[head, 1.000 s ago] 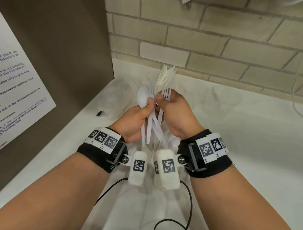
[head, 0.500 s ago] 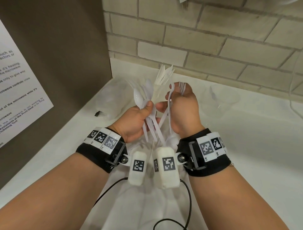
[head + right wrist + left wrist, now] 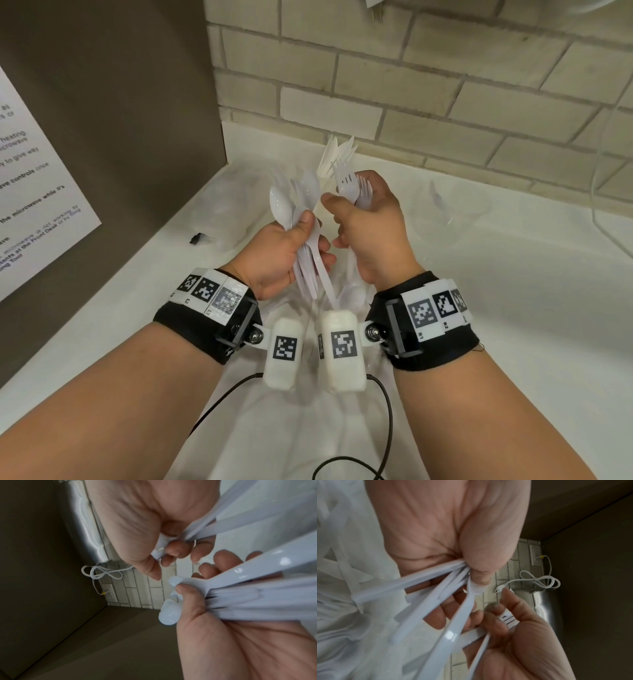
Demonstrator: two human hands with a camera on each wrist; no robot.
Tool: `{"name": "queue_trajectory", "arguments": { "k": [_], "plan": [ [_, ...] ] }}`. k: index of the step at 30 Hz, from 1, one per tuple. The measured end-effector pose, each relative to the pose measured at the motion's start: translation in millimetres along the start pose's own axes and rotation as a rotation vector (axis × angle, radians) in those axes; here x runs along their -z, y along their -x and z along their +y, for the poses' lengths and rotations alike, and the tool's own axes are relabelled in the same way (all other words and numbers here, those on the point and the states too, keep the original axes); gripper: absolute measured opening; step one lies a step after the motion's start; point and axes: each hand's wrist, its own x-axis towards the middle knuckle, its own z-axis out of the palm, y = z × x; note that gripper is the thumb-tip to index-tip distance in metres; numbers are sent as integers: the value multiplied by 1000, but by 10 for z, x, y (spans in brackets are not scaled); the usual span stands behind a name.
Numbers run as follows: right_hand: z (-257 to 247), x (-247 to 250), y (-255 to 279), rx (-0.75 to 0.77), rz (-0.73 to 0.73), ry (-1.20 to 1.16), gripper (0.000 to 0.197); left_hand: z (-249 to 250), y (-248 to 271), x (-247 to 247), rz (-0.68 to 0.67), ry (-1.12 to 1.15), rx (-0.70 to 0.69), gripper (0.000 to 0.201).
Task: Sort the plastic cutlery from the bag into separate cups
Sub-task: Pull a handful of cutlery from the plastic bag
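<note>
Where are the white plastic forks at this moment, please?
In the head view, the forks are held in the right hand, tines up, just right of the spoons in the left hand.

The spoons (image 3: 301, 219) and the forks (image 3: 352, 192) are plain white plastic, and the desk (image 3: 513, 308) is white too. The wall (image 3: 411, 85) shows a pattern of pale beige bricks with darker joints, while the panel (image 3: 120, 120) beside it is brown-grey and carries a white sheet (image 3: 30, 192) with black print. Both wristbands (image 3: 195, 329) are black, with white tags that show black square codes.
</note>
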Motion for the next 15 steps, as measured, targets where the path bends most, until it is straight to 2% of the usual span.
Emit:
{"name": "queue_trajectory", "arguments": {
  "k": [3,4,7,8,13,15],
  "plan": [
    [1,10,7,-5,52,76,29,1,9,5,-8,-13,-5,28],
    [-9,2,9,15,64,98,27,-5,10,4,-13,-17,-9,27],
    [-10,-18,-17,78,47,171,4,-22,7,6,-32,-15,-25,24],
    [-22,-25,-17,97,33,206,3,-25,6,10,-33,-20,-31,23],
    [-47,-46,-52,204,7,488,22,-36,6,1,-5,-170,-83,23],
    [-34,-60,-76,208,-2,553,23,-34,16,-14,-22,-200,-107,23]
  ]
}}
